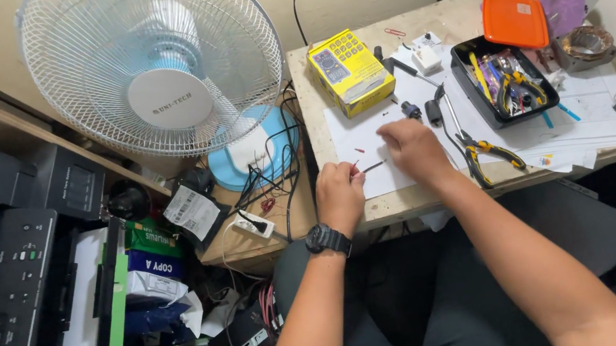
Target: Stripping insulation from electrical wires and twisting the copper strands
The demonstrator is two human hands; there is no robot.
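A thin, short length of wire or rod, dark with a reddish end (372, 166), is seen just below the centre of the frame, on the white paper sheet (346, 130) spread over the pale wooden table (410, 200).

Its long axis runs nearly level, rising slightly toward the right of the frame.

Left hand (339, 194): fingers clenched, the wire's left end pinched at the fingertips (355, 172).

Right hand (413, 146): fingers curled downward over the paper, up and right of the wire's free end. Contact with the wire cannot be told; no grasp is visible.

The wire thus spans the gap between both hands, the left being nearer.

Yellow-handled pliers (489, 152) lie just right of the right hand.
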